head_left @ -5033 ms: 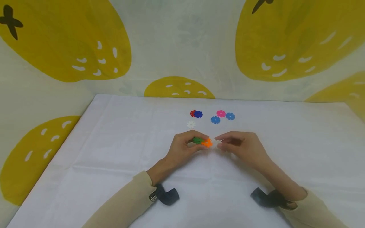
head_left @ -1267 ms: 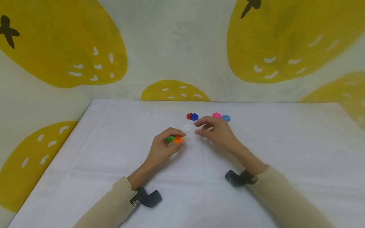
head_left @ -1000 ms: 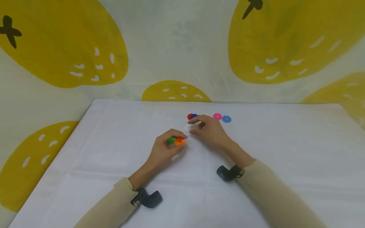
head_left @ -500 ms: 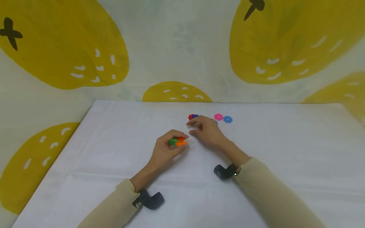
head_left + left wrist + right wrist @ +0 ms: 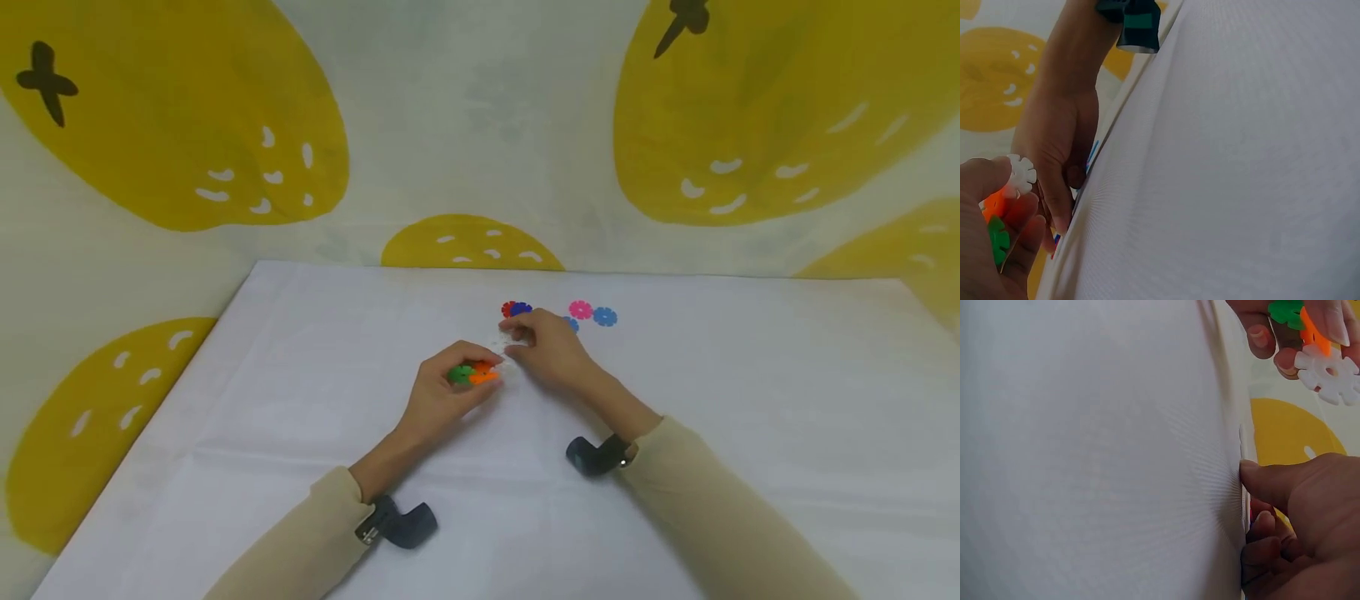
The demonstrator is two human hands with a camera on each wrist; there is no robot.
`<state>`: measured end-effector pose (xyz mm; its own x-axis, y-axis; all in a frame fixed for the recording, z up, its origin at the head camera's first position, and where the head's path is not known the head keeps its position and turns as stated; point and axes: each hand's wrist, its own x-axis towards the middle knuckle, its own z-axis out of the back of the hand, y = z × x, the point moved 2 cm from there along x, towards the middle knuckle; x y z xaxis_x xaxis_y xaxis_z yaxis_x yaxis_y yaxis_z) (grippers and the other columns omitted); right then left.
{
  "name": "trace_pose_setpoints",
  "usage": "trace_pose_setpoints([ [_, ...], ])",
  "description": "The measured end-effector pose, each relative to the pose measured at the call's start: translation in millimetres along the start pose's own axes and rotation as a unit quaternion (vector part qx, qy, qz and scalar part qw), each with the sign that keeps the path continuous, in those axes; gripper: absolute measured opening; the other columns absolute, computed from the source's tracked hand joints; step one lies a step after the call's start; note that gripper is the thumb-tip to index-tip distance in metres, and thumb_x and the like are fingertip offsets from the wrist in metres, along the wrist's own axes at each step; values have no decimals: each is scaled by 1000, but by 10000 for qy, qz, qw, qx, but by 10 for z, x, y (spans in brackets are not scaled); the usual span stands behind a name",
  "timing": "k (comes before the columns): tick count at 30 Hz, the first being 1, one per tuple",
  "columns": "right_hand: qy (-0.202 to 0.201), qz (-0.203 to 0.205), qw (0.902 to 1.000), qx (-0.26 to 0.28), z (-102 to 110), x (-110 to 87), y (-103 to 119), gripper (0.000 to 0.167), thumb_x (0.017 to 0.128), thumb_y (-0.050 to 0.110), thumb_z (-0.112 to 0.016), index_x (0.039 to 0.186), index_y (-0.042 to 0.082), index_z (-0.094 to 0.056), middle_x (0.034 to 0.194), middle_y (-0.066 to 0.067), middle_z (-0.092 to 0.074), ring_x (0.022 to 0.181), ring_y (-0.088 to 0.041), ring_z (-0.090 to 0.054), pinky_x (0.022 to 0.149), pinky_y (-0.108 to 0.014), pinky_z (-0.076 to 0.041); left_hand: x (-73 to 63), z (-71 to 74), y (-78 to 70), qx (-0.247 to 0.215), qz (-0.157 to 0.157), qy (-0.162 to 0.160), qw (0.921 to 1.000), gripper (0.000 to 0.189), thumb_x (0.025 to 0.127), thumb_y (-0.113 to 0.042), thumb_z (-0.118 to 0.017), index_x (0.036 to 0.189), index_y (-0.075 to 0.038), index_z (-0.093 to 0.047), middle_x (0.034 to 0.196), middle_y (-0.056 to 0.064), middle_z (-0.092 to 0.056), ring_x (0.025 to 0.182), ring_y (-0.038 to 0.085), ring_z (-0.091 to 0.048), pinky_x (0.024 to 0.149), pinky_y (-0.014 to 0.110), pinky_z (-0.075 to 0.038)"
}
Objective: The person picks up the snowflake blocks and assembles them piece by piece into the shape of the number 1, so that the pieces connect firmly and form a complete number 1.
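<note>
My left hand [image 5: 442, 392] pinches a row of joined plastic snowflake discs. The green disc [image 5: 999, 240] sits nearest the palm, then the orange disc [image 5: 1315, 332], with a white disc [image 5: 1327, 375] sticking out past the fingertips. Just beyond it, my right hand [image 5: 551, 350] is down at the tabletop, thumb and forefinger beside another white disc [image 5: 498, 341] that lies there partly covered. Its thumb [image 5: 1266, 478] meets the cloth and the other fingers are bent; I cannot tell whether they grip that disc.
Behind the right hand lie a red disc [image 5: 507, 309] overlapped by a dark blue disc [image 5: 522, 309]. A pink disc [image 5: 581, 309] and a light blue disc [image 5: 605, 317] are farther right, with another blue disc [image 5: 573, 325] half hidden by the knuckles. White cloth [image 5: 300, 358] covers the table.
My right hand has let go of the white disc on the joined row and moved back and left to the loose white disc. My left hand has shifted left with the row.
</note>
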<state>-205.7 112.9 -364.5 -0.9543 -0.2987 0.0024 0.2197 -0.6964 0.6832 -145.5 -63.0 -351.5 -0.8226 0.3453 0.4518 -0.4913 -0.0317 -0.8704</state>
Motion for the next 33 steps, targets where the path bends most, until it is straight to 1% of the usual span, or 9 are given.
trace_pose_setpoints([
  [5, 46, -25, 10000, -46, 30, -12, -4, 32, 86, 11, -72, 118, 11, -67, 103, -6, -59, 86, -22, -51, 72, -31, -48, 10, -28, -4, 37, -12, -24, 10000, 23, 79, 13, -69, 100, 7, -65, 98, 22, -64, 93, 28, -58, 86, 28, -47],
  [11, -83, 116, 9999, 36, 23, 4, 46, 36, 82, 16, -76, 117, 11, -68, 108, -6, -62, 82, -22, -51, 69, -30, -46, 8, -20, -13, 13, -40, -56, 10000, 22, 78, 13, -69, 99, 7, -65, 97, 20, -64, 93, 28, -60, 86, 29, -47],
  [14, -105, 106, 9999, -25, -7, 28, 74, 35, 82, 15, -76, 116, 11, -69, 107, -6, -63, 81, -22, -51, 69, -30, -45, 9, -9, -2, 12, -60, -68, 10000, 22, 78, 13, -69, 99, 7, -65, 97, 20, -65, 93, 28, -60, 85, 29, -47],
  [17, -10, -30, 10000, -68, -33, 49, 98, 33, 83, 12, -75, 115, 13, -70, 105, -4, -63, 85, -21, -52, 71, -30, -47, 11, -7, 10, -37, -55, -65, 10000, 22, 78, 14, -69, 99, 8, -65, 98, 20, -65, 94, 29, -60, 86, 29, -47],
  [20, 163, -192, 9997, -36, -40, 57, 108, 33, 84, 8, -73, 117, 12, -69, 104, -5, -63, 93, -21, -53, 78, -31, -49, 11, -12, 13, -80, -43, -55, 9999, 22, 78, 14, -69, 99, 8, -65, 98, 22, -65, 94, 31, -60, 85, 29, -47],
  [23, 300, -390, 9988, -53, -30, 58, 95, 35, 84, 9, -73, 119, 13, -69, 104, -5, -61, 97, -21, -54, 83, -33, -50, 14, -24, 8, -97, -36, -40, 9999, 22, 78, 14, -69, 99, 8, -65, 98, 22, -64, 93, 32, -59, 85, 29, -47],
  [26, 330, -449, 9984, -79, -8, 52, 79, 34, 84, 10, -74, 118, 13, -69, 102, -7, -58, 96, -22, -52, 81, -33, -50, 21, -31, 4, -90, -35, -30, 9999, 22, 78, 14, -69, 99, 8, -65, 97, 22, -64, 92, 33, -59, 84, 29, -47],
  [30, 179, -267, 9995, -75, 17, 35, 61, 29, 84, 11, -74, 112, 14, -71, 96, -6, -57, 91, -23, -51, 76, -32, -49, 27, -29, -1, -54, -25, -27, 10000, 22, 78, 14, -69, 99, 8, -65, 96, 23, -64, 91, 32, -59, 84, 28, -47],
  [33, 39, -154, 9999, 49, 34, 11, 38, 25, 85, 11, -72, 110, 15, -71, 94, -4, -61, 89, -22, -53, 77, -32, -50, 27, -27, -6, 24, -24, -51, 10000, 22, 78, 14, -69, 99, 8, -65, 96, 23, -64, 92, 30, -59, 85, 28, -47],
])
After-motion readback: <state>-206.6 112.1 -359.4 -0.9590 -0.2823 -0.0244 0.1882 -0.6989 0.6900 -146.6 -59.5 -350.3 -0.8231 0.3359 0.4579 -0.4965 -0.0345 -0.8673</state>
